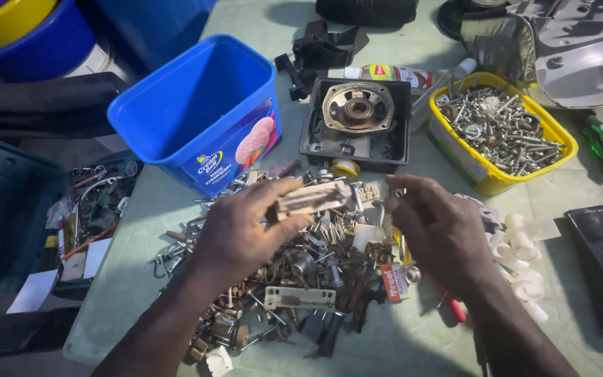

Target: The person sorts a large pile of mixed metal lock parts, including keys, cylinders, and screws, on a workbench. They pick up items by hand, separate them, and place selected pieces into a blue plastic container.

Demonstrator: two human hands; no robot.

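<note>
Left hand (242, 227) pinches a pale flat bracket (310, 198) at frame centre, above the scrap pile (294, 279) on the surface (413, 335). Right hand (437, 227) hovers alongside, fingers curled; whether it grips anything cannot be told. Advice: hold the bracket level, clear of loose parts below. Blue tub (197, 112) upper left, yellow tub (500, 129) upper right.

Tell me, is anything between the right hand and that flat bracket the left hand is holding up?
Nothing visible. The left hand holds the flat metal bracket above the pile of rusty hardware. The right hand hovers beside it, with only open air between its fingertips and the bracket's end.
</note>
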